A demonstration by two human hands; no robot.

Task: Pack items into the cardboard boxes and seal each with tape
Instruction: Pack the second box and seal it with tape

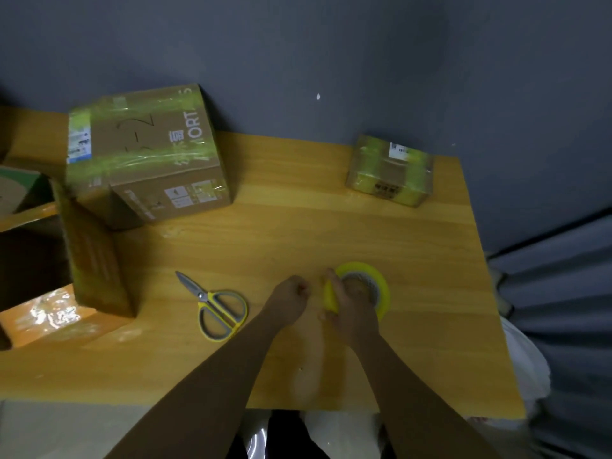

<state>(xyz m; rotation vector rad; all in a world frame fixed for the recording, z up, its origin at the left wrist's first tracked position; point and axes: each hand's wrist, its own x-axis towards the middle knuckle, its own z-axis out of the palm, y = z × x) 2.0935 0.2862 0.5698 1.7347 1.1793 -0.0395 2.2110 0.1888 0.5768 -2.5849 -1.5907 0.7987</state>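
Note:
A yellow roll of tape point(377, 281) stands near the front middle of the wooden table point(298, 233), and my right hand point(351, 303) grips it from the near side. Just left of the roll, my left hand point(291, 298) has its fingers curled; whether it pinches a tape end is unclear. A large taped cardboard box point(149, 154) sits at the back left. A small taped box point(390, 170) sits at the back right. Another cardboard box point(96, 256) stands at the left edge.
Yellow-handled scissors point(215, 306) lie shut on the table, left of my hands. An open box point(16, 190) shows at the far left. A grey wall point(331, 61) runs behind the table. The table ends at the right, with white bags point(526, 359) beside it.

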